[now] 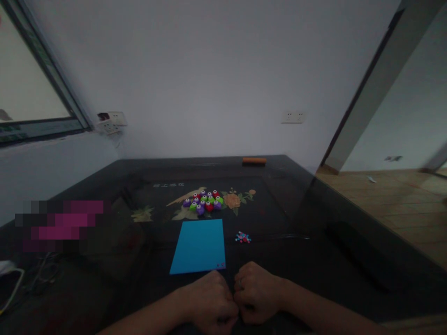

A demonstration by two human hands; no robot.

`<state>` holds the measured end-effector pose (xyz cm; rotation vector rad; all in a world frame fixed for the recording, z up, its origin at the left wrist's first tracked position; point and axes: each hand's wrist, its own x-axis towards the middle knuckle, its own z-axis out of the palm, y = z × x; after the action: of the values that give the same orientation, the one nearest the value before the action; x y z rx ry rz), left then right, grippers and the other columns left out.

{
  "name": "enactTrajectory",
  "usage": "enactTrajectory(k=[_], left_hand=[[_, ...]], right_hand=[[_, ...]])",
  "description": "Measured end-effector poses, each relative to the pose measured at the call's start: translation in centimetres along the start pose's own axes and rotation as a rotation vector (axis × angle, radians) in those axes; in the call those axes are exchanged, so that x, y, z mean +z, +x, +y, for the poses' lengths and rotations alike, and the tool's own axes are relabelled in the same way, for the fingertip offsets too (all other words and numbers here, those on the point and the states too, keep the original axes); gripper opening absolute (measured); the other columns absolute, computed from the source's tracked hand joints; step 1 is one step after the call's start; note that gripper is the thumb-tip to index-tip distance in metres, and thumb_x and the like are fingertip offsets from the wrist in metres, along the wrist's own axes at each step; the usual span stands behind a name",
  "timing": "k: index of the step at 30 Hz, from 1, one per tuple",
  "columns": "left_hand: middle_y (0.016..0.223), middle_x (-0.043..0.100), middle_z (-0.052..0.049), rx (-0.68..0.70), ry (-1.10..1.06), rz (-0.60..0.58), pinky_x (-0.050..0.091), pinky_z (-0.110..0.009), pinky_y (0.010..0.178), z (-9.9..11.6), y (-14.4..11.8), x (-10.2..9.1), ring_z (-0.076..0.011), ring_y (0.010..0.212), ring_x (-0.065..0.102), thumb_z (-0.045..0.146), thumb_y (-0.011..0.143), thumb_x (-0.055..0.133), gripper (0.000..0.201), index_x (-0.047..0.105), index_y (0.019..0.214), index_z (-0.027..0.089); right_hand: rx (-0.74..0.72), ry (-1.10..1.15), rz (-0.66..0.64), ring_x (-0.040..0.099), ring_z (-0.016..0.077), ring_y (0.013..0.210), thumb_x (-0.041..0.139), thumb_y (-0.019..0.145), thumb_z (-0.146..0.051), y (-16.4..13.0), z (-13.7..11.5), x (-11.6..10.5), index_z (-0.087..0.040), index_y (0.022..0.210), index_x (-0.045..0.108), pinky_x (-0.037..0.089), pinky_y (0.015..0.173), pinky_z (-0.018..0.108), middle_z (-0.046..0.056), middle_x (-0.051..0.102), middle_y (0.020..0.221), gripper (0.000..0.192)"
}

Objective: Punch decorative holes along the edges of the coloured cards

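Note:
My left hand point(208, 298) and my right hand point(256, 291) rest as closed fists side by side at the near edge of a dark table point(349, 242), knuckles touching. I see nothing in either fist. Just beyond them lies a blue paper sheet point(199, 245) with tiny coloured bits at its near right corner. A small heap of red, blue and white paper bits point(243, 237) sits right of the sheet. Farther back stands a cluster of several small round purple, red and green punches point(204, 201).
The tabletop carries a painted flower design point(232, 200). An orange block point(254, 161) lies at the far edge. A phone with cables point(10, 284) is at the near left. Wall sockets point(111, 122) and a window are at left; tiled floor point(391, 204) at right.

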<state>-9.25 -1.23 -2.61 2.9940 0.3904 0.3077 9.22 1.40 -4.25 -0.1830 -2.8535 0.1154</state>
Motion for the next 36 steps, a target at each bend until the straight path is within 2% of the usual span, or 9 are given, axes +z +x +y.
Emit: enactTrajectory(k=[10, 16, 22, 27, 33, 36], left_hand=[[0.050, 0.062, 0.005, 0.033, -0.015, -0.095, 0.023, -0.027, 0.035, -0.7, -0.2, 0.4, -0.0123, 0.042, 0.053, 0.020, 0.069, 0.060, 0.009, 0.058, 0.061, 0.023], [0.047, 0.059, 0.005, 0.015, 0.032, -0.103, 0.021, -0.027, 0.034, -0.7, -0.2, 0.3, -0.0123, 0.041, 0.053, 0.018, 0.065, 0.063, 0.014, 0.054, 0.056, 0.022], [0.050, 0.063, 0.005, 0.007, -0.037, -0.098, 0.021, -0.027, 0.036, -0.7, -0.1, 0.4, -0.0118, 0.042, 0.052, 0.020, 0.063, 0.063, 0.007, 0.058, 0.059, 0.023], [0.049, 0.061, 0.006, -0.004, -0.004, -0.118, 0.020, -0.027, 0.035, -0.5, -0.1, 0.1, -0.0120, 0.042, 0.050, 0.020, 0.063, 0.064, 0.010, 0.056, 0.057, 0.023], [0.047, 0.058, 0.006, 0.007, 0.071, -0.060, 0.021, -0.028, 0.035, -0.3, 0.0, -0.6, -0.0122, 0.043, 0.048, 0.013, 0.068, 0.060, 0.014, 0.054, 0.059, 0.022], [0.048, 0.058, 0.006, 0.013, 0.077, -0.003, 0.020, -0.028, 0.035, -0.4, -0.1, -0.2, -0.0114, 0.041, 0.044, 0.014, 0.072, 0.058, 0.013, 0.054, 0.062, 0.022]], right_hand=[[0.006, 0.027, 0.004, 0.045, 0.0111, 0.045, 0.053, 0.060, -0.023, 0.2, -0.1, 0.1, -0.020, 0.051, 0.046, 0.022, 0.044, 0.027, -0.002, 0.054, 0.047, 0.011], [0.016, 0.021, 0.003, 0.044, 0.0111, 0.045, 0.054, 0.061, -0.023, 0.3, -0.1, 0.0, -0.020, 0.052, 0.046, 0.023, 0.044, 0.027, -0.003, 0.055, 0.048, 0.012], [0.012, 0.007, -0.048, 0.047, 0.0116, 0.046, 0.054, 0.064, -0.028, 0.3, 0.0, 0.2, -0.019, 0.055, 0.049, 0.021, 0.045, 0.028, -0.001, 0.057, 0.050, 0.013], [0.007, 0.019, -0.047, 0.046, 0.0114, 0.046, 0.054, 0.064, -0.026, 0.2, 0.0, 0.4, -0.019, 0.055, 0.050, 0.022, 0.045, 0.028, -0.002, 0.057, 0.051, 0.013], [0.012, 0.009, -0.086, 0.044, 0.0104, 0.046, 0.061, 0.069, -0.026, 0.4, 0.1, -0.4, -0.018, 0.055, 0.052, 0.023, 0.044, 0.027, -0.003, 0.059, 0.053, 0.017], [0.007, -0.002, -0.101, 0.044, 0.0100, 0.046, 0.062, 0.073, -0.025, 0.4, 0.2, -0.4, -0.018, 0.056, 0.053, 0.024, 0.044, 0.026, -0.004, 0.058, 0.053, 0.021]])
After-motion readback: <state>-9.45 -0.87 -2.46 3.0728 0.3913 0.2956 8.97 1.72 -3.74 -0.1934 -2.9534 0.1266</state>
